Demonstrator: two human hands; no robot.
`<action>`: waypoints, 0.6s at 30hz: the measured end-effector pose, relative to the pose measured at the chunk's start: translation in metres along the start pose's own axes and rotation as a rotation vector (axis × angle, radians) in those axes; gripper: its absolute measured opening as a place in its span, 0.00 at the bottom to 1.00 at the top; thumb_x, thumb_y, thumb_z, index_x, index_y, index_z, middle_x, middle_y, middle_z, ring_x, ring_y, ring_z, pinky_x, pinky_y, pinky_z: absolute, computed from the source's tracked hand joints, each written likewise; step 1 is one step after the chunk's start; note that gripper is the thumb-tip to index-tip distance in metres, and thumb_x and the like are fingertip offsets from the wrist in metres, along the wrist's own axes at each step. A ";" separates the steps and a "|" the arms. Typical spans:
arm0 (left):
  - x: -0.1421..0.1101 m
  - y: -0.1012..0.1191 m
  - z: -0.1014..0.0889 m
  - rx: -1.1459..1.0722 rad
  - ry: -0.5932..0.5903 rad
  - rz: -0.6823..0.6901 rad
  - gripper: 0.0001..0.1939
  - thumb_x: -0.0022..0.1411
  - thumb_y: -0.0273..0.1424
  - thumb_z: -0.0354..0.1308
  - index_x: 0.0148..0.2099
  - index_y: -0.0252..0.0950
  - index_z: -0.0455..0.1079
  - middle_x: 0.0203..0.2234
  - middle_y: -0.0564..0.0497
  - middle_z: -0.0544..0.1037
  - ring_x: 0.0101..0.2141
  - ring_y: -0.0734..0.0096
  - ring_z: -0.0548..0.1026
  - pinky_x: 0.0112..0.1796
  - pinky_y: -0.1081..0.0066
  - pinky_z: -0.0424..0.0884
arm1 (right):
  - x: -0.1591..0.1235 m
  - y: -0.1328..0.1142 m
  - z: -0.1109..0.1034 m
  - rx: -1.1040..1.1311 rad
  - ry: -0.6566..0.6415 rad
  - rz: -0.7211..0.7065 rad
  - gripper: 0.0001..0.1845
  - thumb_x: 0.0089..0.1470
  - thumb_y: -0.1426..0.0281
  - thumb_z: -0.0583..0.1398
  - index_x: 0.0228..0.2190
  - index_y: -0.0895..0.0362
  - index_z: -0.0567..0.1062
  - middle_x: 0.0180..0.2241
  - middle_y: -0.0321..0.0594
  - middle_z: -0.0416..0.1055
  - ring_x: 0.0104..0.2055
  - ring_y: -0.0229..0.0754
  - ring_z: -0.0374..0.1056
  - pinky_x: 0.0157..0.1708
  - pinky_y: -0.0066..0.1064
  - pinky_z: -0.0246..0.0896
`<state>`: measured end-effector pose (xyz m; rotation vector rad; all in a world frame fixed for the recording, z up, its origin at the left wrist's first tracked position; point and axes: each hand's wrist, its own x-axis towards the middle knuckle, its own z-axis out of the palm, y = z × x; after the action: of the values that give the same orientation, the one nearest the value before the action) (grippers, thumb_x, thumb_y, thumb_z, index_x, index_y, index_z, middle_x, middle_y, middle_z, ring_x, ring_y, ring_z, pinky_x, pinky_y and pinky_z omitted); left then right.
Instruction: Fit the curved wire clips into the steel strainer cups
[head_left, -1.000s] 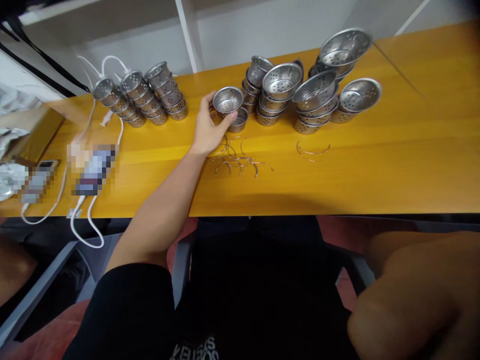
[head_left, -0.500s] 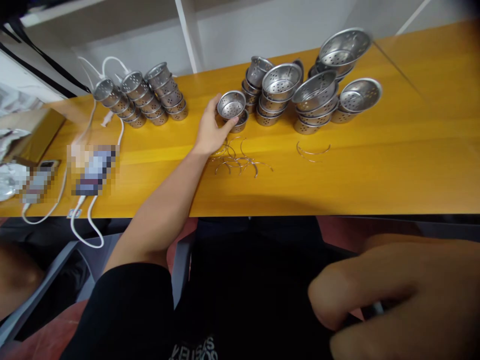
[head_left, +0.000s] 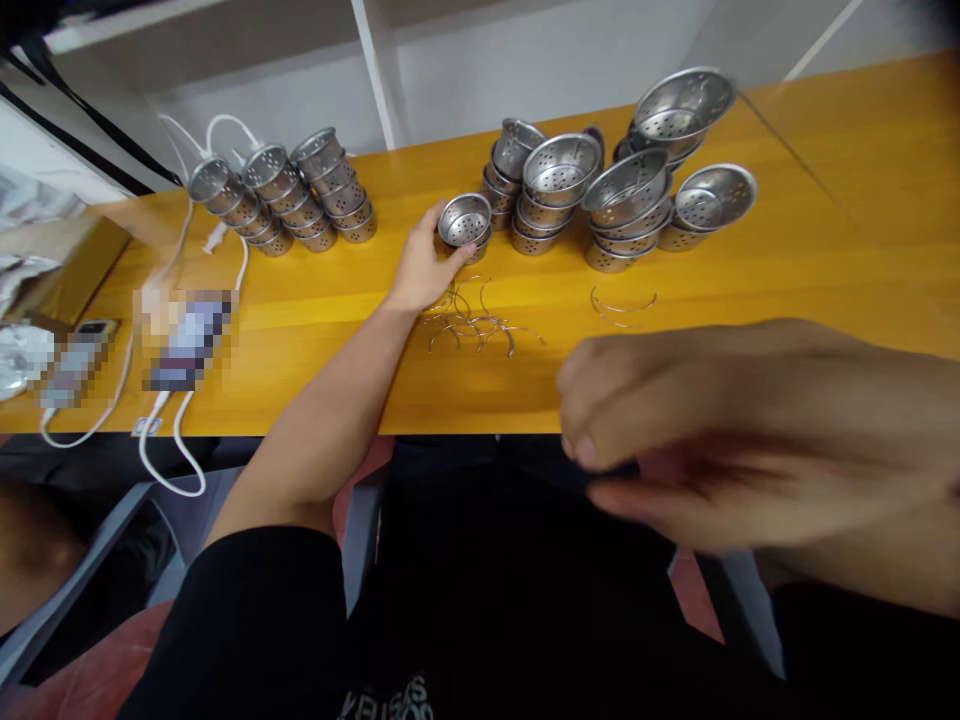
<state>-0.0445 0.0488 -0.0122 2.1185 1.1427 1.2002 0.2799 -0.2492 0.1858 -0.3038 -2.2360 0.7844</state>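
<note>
My left hand [head_left: 426,262] is closed around a small perforated metal cup [head_left: 465,218], thumb in front and fingers behind. That cup sits on top of another similar cup, mostly hidden under it. In front of the pair lies a loose heap of thin curved metal wires [head_left: 480,325]. Close to the camera, my right hand [head_left: 697,430] hovers over the table's front edge, somewhat blurred. Its fingers are loosely curled, the thumb stands apart from them, and nothing shows between.
Taller stacks of perforated cups [head_left: 540,215] and wider perforated bowls [head_left: 626,215] stand to the right. More cup stacks [head_left: 300,200] are at the left, near white cables and a phone [head_left: 191,340]. Two or three curved wires [head_left: 622,305] lie apart. A cardboard box [head_left: 82,265] is far left.
My left hand has brought its cup slightly right and down onto the lower cup. My right hand has come up from the lower right to the table's front edge.
</note>
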 end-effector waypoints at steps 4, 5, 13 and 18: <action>0.001 -0.001 0.001 -0.006 0.010 0.009 0.57 0.65 0.72 0.81 0.81 0.44 0.73 0.82 0.32 0.78 0.84 0.32 0.75 0.90 0.32 0.65 | 0.029 0.025 0.006 -0.058 -0.086 0.006 0.17 0.85 0.72 0.64 0.40 0.46 0.70 0.36 0.35 0.76 0.36 0.45 0.74 0.37 0.40 0.72; 0.001 -0.001 0.001 -0.003 0.009 0.011 0.57 0.65 0.71 0.81 0.81 0.44 0.73 0.81 0.32 0.79 0.83 0.32 0.75 0.89 0.33 0.66 | 0.037 0.034 0.006 -0.109 -0.135 0.011 0.19 0.86 0.71 0.63 0.37 0.47 0.67 0.35 0.34 0.74 0.34 0.44 0.70 0.36 0.41 0.68; -0.001 0.000 0.001 0.017 0.041 -0.034 0.60 0.64 0.66 0.86 0.84 0.42 0.70 0.80 0.30 0.77 0.85 0.33 0.72 0.89 0.39 0.66 | 0.074 0.128 0.008 -0.268 -0.394 0.107 0.27 0.85 0.62 0.65 0.30 0.50 0.64 0.26 0.30 0.64 0.28 0.41 0.57 0.35 0.41 0.49; -0.001 -0.004 0.006 -0.073 0.163 -0.162 0.61 0.61 0.58 0.92 0.83 0.46 0.67 0.79 0.31 0.74 0.73 0.34 0.83 0.81 0.33 0.78 | 0.064 0.168 0.017 -0.235 -0.301 0.153 0.22 0.80 0.64 0.65 0.31 0.50 0.67 0.29 0.31 0.67 0.30 0.41 0.61 0.37 0.39 0.52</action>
<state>-0.0413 0.0506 -0.0191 1.8636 1.2925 1.3357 0.2200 -0.0977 0.1089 -0.5026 -2.6201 0.6820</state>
